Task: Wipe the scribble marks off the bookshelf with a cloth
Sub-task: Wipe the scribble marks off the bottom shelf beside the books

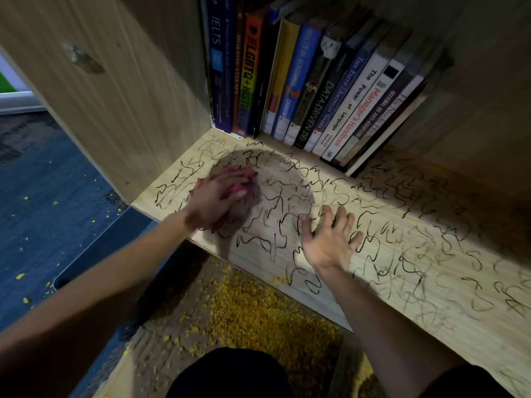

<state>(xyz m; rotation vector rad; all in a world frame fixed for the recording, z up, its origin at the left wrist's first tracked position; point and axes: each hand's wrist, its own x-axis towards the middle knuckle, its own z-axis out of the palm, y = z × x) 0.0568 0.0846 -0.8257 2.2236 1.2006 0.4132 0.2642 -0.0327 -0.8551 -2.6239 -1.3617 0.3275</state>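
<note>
Hands [214, 201] [330, 242], cloth [254, 185], scribbled shelf [416, 248], littered carpet [51, 196].

Both bare arms reached forward. The left hand [218, 196] clutched a cloth [248, 175], palm down; the right hand [327, 237] was splayed, palm down, fingers apart.

Two hands [218, 198] [330, 239]; one cloth [249, 188]; roughly fourteen books [316, 81].
</note>
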